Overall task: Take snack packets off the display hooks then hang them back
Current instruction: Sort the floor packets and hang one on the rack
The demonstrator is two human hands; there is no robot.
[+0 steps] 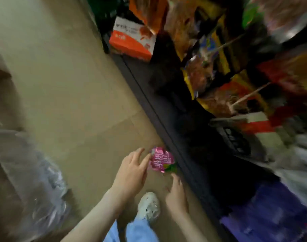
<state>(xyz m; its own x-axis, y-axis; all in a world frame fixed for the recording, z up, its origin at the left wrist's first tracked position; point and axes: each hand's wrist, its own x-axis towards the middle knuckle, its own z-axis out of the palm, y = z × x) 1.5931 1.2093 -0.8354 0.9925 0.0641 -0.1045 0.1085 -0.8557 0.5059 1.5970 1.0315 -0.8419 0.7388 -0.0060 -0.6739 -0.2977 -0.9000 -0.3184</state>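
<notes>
A beige tiled floor [65, 95] fills the left and middle of the view, which is tilted and heavily motion-blurred. Using the pink packet as the landmark: just to its right runs the dark base of one display rack [189, 137], reaching from above the packet down past it. Up and right of the packet, the rack carries a crowd of hanging snack packets [206, 70] in orange, yellow and red; they are too smeared to count, and two pale hook rods can be made out among them. Far above the packet, at the rack's far end, sits one orange and white carton [133, 41]. To the packet's left, well apart, lies one heap of clear plastic wrap [35, 180]. Below the packet are one pale blue trouser leg [140, 231] and one white perforated shoe [149, 206].

Two bare hands reach toward the packet. The left hand [131, 173] is just left of it, fingers spread loose and open, the fingertips touching or nearly touching its left edge; blur hides which. The right hand [177, 193] is below it, fingers extended and gripping nothing, one fingertip just under the lower corner.

The one pink packet [160, 159], with white lettering and a green corner, lies on the floor between the hands, against the rack's base.
</notes>
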